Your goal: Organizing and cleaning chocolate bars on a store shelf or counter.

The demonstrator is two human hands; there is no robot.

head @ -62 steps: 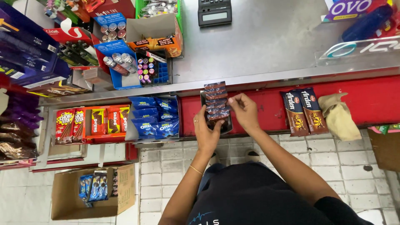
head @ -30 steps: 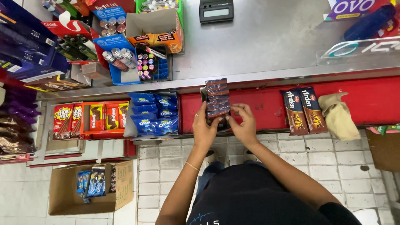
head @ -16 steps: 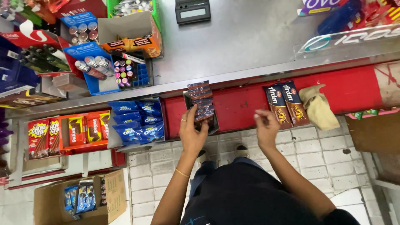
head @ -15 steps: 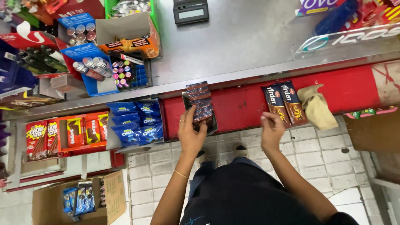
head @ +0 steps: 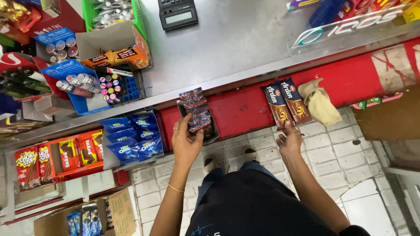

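Note:
My left hand (head: 186, 142) rests on a row of small dark snack packets (head: 195, 110) that stand in a dark open box (head: 210, 131) on the red shelf (head: 245, 107) under the counter. My fingers touch the nearest packets; nothing is lifted. Off to the right, my right hand (head: 288, 140) reaches to the lower edge of two brown biscuit packs (head: 286, 101) lying side by side on the same shelf, fingertips touching them, fingers spread.
A crumpled beige cloth (head: 319, 102) lies right of the brown packs. Blue biscuit packs (head: 133, 135) and red-orange snack boxes (head: 57, 155) fill the shelf to the left. A steel counter (head: 236, 43) carries a calculator (head: 177, 13) and boxes of markers (head: 111, 83). A cardboard carton (head: 118, 212) sits on the tiled floor.
My right hand left the dark packets and moved right to the brown biscuit packs. My left hand stayed on the dark packets. The view shifted, with the shelf contents sliding left.

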